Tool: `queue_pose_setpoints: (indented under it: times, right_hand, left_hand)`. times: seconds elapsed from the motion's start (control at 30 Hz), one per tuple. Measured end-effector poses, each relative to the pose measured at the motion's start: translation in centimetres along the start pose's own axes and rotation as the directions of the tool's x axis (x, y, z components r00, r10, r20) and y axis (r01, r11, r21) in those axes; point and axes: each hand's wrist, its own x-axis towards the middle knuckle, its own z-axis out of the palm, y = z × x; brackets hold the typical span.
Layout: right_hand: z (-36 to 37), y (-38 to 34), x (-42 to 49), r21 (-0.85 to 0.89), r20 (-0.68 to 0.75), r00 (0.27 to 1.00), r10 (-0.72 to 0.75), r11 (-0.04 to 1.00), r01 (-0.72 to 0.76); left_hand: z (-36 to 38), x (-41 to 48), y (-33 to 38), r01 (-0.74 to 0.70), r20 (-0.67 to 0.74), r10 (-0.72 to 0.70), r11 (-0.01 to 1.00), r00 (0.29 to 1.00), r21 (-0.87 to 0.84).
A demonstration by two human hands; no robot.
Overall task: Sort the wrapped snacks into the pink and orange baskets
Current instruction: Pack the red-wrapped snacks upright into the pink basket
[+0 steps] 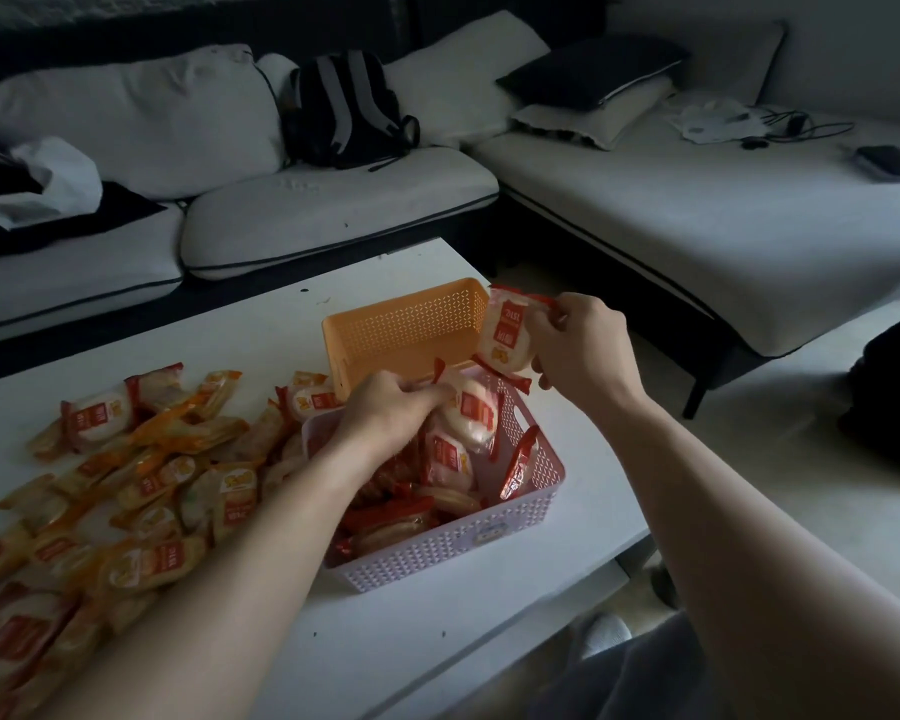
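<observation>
The pink basket (468,545) stands on the white table with several red-wrapped snacks inside. Behind it, the orange basket (401,324) shows nothing inside in the part I can see. My left hand (385,407) grips a red-wrapped snack (476,413) over the pink basket's far rim. My right hand (578,340) pinches another red-wrapped snack (507,335), held upright in the air above the orange basket's right end. A loose pile of orange-wrapped and red-wrapped snacks (126,491) covers the table to the left.
The white table (422,631) ends just right of the baskets, with bare floor beyond. A white sofa (333,200) with cushions and a black backpack (344,106) runs behind the table. A dark bag (894,397) sits on the floor at right.
</observation>
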Motion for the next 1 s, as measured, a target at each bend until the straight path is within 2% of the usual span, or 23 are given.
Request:
queue_pose_setpoints:
  times: [0.07,0.13,0.17,0.23,0.3,0.37,0.47,0.53,0.57,0.67,0.77,0.87,1.0]
  right_hand:
    - [0.2,0.1,0.0,-0.004,0.027,1.000,0.003,1.000,-0.003]
    - [0.4,0.2,0.0,-0.025,0.089,0.996,0.000,1.000,0.002]
    - [0.5,0.3,-0.1,-0.047,0.126,0.992,-0.006,0.999,0.012]
    - [0.7,0.3,-0.2,-0.095,0.192,0.981,-0.012,0.995,0.031]
    - [0.8,0.3,-0.1,-0.161,0.227,0.974,-0.012,0.986,0.050]
    - [0.6,0.3,0.2,-0.203,0.241,0.970,-0.033,0.976,0.084]
    - [0.3,0.2,0.4,-0.188,0.319,0.944,-0.082,0.971,0.148]
    - [0.2,0.2,0.3,-0.206,0.384,0.917,-0.105,0.959,0.197]
    - [0.2,0.2,0.2,-0.220,0.407,0.907,-0.107,0.952,0.211]
    - [0.5,0.1,0.0,-0.257,0.437,0.896,-0.085,0.942,0.215]
    - [1.1,-0.3,-0.5,-0.266,0.450,0.891,-0.063,0.943,0.201]
    - [2.2,-0.7,-1.1,-0.285,0.483,0.873,-0.066,0.931,0.229]
    - [3.2,-1.1,-1.9,-0.306,0.558,0.827,-0.074,0.907,0.288]
  left_hand:
    - [0.7,-0.1,-0.3,-0.017,-0.010,0.020,0.977,1.000,0.211]
    - [1.3,-0.4,-0.9,-0.054,-0.051,0.094,0.851,0.994,0.523]
    - [1.5,-0.5,-1.2,-0.064,-0.063,0.131,0.780,0.989,0.622]
    - [1.7,-0.6,-1.6,-0.074,-0.068,0.171,0.708,0.983,0.702]
    - [1.5,-0.8,-1.3,-0.072,-0.082,0.181,0.709,0.980,0.702]
    - [1.0,-0.5,-1.1,-0.104,-0.123,0.217,0.799,0.968,0.592]
    - [0.1,0.4,-0.9,-0.258,-0.072,0.276,0.945,0.958,0.200]
    - [-0.2,0.5,-0.6,-0.324,0.028,0.324,0.946,0.946,-0.015]
    - [-0.2,0.5,-0.5,-0.356,0.070,0.358,0.934,0.931,-0.036]
    - [0.6,-0.1,-0.7,-0.404,0.049,0.403,0.914,0.914,0.031]
    - [1.8,-1.0,-1.3,-0.351,0.021,0.351,0.933,0.936,0.079]
    - [2.9,-1.5,-2.0,-0.357,0.022,0.363,0.900,0.932,0.249]
    - [2.8,-1.6,-2.7,-0.370,0.188,0.323,0.865,0.928,0.339]
